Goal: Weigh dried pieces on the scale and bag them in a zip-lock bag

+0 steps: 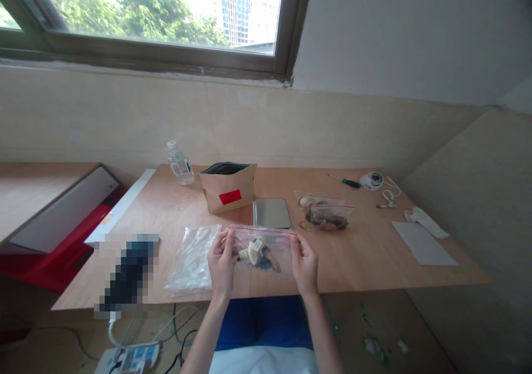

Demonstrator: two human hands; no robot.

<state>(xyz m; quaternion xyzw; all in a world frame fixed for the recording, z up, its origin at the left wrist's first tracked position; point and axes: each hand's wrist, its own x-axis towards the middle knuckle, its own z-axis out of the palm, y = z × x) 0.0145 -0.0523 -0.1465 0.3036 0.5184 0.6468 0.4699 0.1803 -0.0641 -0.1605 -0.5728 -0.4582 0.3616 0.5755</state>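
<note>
Between my hands a clear zip bag [260, 255] is stretched out above the table's front edge, its red seal strip along the top. Inside lie pale and dark brown dried pieces and a small white label. My left hand [221, 257] pinches the bag's upper left corner. At the upper right corner my right hand [305, 260] grips it, thumb on top. Just beyond the bag sits a flat scale [272, 213] with a metal plate. A stack of empty clear bags [193, 260] lies left of my left hand.
An open brown paper pouch [228, 191] with a red label stands behind. Filled zip bags [328, 217] lie right of the scale. A water bottle [180, 164], screwdriver [351, 183], white dome camera [372, 180], paper sheet [424, 244] and blurred dark object [131, 271] are also on the table.
</note>
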